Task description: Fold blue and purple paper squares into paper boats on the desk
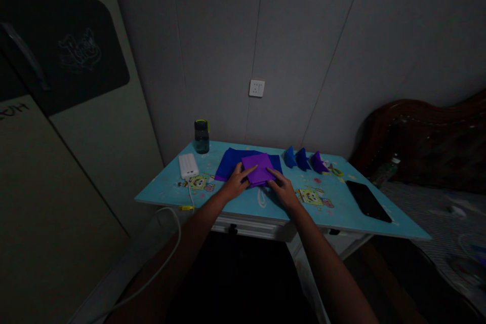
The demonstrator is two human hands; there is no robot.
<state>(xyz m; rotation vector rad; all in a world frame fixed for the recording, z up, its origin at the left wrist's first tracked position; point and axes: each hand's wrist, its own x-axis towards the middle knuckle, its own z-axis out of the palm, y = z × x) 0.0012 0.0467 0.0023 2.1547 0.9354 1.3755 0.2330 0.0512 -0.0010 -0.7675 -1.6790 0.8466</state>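
A square of folded purple paper (pixel 258 162) is between my two hands, just above flat sheets of dark blue and purple paper (pixel 231 159) on the table. My left hand (pixel 236 183) grips its left side, with the index finger stretched across the top. At the lower right edge, my right hand (pixel 283 188) holds it with thumb and fingers. The fingers underneath are hidden. To the right stand three folded paper shapes: a light blue one (pixel 290 157), a dark blue one (pixel 302 160) and a purple one (pixel 318 162).
The light blue table (pixel 273 210) has cartoon prints. A white power bank (pixel 188 166) with a cable (pixel 178 233) and a dark bottle (pixel 201 136) stand left. Green-handled scissors (pixel 336 171) and a black phone (pixel 367 200) lie right. Behind is a wall with a socket (pixel 256 88).
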